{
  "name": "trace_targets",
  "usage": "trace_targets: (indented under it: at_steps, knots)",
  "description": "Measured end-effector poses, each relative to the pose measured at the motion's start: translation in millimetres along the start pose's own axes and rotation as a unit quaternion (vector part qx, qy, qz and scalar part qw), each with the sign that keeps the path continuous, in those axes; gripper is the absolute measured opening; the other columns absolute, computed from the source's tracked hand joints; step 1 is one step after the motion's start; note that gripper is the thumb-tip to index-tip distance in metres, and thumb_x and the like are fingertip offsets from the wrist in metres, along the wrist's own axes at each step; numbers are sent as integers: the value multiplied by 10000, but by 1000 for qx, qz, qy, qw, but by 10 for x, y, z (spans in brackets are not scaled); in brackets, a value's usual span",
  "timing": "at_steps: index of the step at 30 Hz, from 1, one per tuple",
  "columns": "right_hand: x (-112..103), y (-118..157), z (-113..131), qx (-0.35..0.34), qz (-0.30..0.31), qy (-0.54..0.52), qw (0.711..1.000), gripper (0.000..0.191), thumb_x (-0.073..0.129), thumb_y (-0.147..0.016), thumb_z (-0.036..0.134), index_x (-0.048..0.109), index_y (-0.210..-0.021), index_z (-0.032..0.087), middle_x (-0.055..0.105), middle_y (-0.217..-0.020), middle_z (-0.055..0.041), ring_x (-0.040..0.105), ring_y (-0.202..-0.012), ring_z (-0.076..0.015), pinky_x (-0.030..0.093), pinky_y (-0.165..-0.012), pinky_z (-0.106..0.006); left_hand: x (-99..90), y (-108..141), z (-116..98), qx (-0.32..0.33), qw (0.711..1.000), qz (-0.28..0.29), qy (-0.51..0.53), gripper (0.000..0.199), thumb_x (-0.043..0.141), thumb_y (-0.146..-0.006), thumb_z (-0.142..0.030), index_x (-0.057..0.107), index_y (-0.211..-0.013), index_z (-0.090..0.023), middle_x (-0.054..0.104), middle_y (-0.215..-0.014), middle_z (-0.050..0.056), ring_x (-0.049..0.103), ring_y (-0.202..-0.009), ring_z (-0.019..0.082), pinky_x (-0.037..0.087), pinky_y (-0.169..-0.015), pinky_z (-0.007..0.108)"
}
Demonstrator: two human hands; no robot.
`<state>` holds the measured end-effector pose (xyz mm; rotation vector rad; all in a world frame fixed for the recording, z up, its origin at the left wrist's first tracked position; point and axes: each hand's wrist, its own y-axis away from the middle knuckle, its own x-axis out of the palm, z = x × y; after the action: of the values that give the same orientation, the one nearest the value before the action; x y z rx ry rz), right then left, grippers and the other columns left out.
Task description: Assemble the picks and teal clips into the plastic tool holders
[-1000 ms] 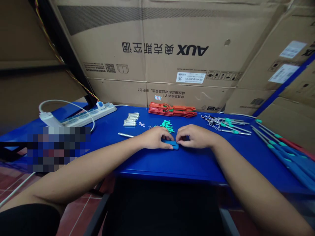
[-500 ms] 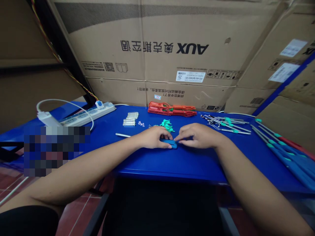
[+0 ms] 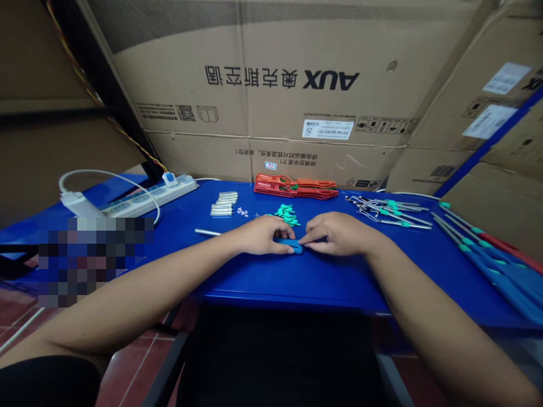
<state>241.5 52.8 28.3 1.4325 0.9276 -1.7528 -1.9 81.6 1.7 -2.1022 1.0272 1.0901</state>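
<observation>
Blue piece [image 3: 290, 243] — partly behind left fingers [image 3: 287, 228]

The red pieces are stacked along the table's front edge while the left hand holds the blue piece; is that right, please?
Not quite: the head view shows the red pieces stacked at the back of the table, near the cardboard. The left hand does hold the blue piece.

The location was a workshop, indicated by grouped metal rods [image 3: 387, 211], stacked red casings [image 3: 274, 186], a power strip [image 3: 146, 199] and cardboard panels [image 3: 275, 39].
</observation>
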Motion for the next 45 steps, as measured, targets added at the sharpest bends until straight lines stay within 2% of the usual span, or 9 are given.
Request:
trace_targets:
  at_steps: [12, 21, 26, 30, 34, 37, 39, 42, 45]
  knots:
    - [60, -65, 122, -7, 27, 104, 994, 258, 557, -902, 254, 789, -1017, 252, 704, -708, -35, 573, -688, -180, 307, -599, -308, -14, -13, -55, -27, 999, 21, -41, 363, 715, -802, -438, 720, -1056, -179, 701, -968, 63, 641, -874, 195, 471, -766, 292]
    - [81, 30, 106, 1, 14, 102, 995, 294, 527, -929, 264, 772, -1091, 244, 747, -797, -50, 619, -718, -187, 329, -616, -314, -152, -208, -171, -65, 987, 113, -91, 316, 718, -772, -433, 754, -995, -213, 717, -849, 25, 614, -701, 159, 399, -595, 250]
    - [149, 21, 128, 7, 0, 74, 997, 278, 524, -921, 243, 781, -1024, 227, 754, -838, -56, 634, -725, -174, 363, -637, -295, -59, -176, -40, 1, 997, 82, -1, 450, 713, -758, -366, 697, -1181, -213, 695, -934, 25, 620, -795, 154, 449, -688, 239]
    - [100, 20, 174, 30, 6, 56, 998, 284, 529, -915, 236, 776, -1054, 230, 749, -849, -58, 653, -758, -184, 403, -674, -289, -2, -141, 1, 10, 998, 64, 10, 430, 705, -757, -385, 728, -1145, -201, 692, -958, 40, 617, -858, 167, 455, -741, 252]
    - [11, 349, 51, 154, -22, -10, 988, 291, 510, -946, 309, 744, -1105, 237, 732, -1044, -72, 672, -918, -199, 478, -799, -309, -14, -139, -30, -16, 997, 67, 19, 469, 722, -737, -365, 721, -1176, -201, 694, -995, 41, 622, -884, 167, 462, -758, 248]
    - [-5, 785, -121, 326, -69, 19, 943, 333, 575, -893, 455, 742, -1036, 205, 723, -1062, -98, 671, -934, -244, 514, -835, -369, -21, -137, -40, -23, 997, 65, 20, 468, 724, -737, -352, 717, -1181, -207, 693, -1024, 42, 622, -898, 166, 465, -768, 251]
    - [6, 1029, -187, 396, -70, 32, 915, 424, 600, -854, 539, 736, -1065, 197, 719, -1075, -111, 672, -933, -264, 530, -826, -391, -18, -134, -34, -26, 998, 62, 12, 461, 724, -741, -358, 716, -1178, -213, 691, -1032, 44, 618, -890, 167, 465, -766, 262]
    - [53, 1176, -184, 446, -69, 31, 892, 497, 595, -851, 568, 722, -1144, 188, 704, -1128, -124, 669, -955, -271, 537, -821, -392, -10, -132, -16, -14, 998, 59, 8, 455, 725, -750, -362, 706, -1181, -216, 687, -1039, 45, 610, -883, 167, 464, -760, 271]
    - [115, 1101, -157, 435, -66, 14, 898, 435, 582, -872, 520, 737, -1140, 215, 698, -1125, -103, 661, -957, -254, 533, -835, -385, -7, -134, 8, 15, 998, 56, 23, 459, 735, -762, -356, 680, -1195, -216, 684, -1038, 41, 606, -897, 162, 461, -767, 264]
